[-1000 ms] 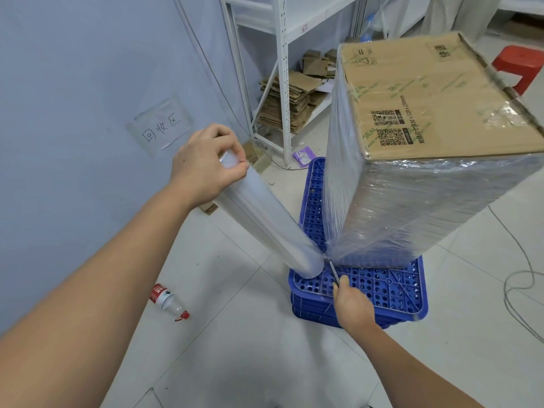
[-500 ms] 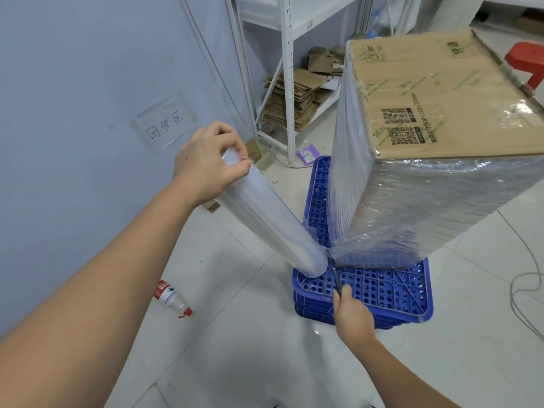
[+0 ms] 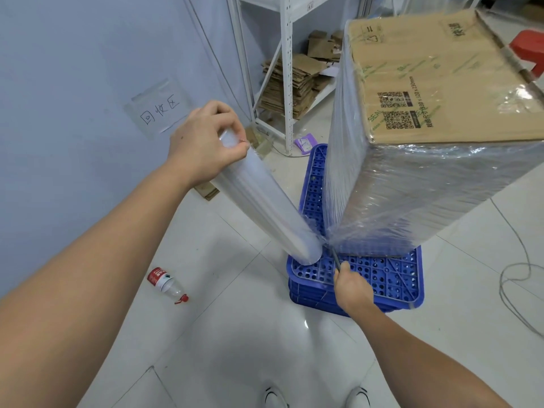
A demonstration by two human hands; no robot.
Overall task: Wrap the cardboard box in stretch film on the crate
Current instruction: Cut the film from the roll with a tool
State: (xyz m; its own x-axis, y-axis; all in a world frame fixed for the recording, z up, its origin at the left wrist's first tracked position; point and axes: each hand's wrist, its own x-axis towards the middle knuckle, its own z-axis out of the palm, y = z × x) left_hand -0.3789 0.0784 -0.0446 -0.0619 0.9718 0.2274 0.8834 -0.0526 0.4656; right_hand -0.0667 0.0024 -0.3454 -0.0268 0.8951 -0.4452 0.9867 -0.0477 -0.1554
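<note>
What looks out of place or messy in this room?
A plastic bottle with a red label lies on its side on the floor tiles, left of the blue crate. A loose cable curls across the floor at right. Cardboard scraps sit against the wall. The wrapped cardboard box itself looks intact.

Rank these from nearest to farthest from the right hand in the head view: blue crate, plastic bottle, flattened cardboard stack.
From the right hand:
1. Blue crate, directly beside it.
2. Plastic bottle, lying on the floor to its left.
3. Flattened cardboard stack, on the far low shelf.

plastic bottle (image 3: 165, 284), flattened cardboard (image 3: 297, 83), shelving (image 3: 287, 69)
</note>
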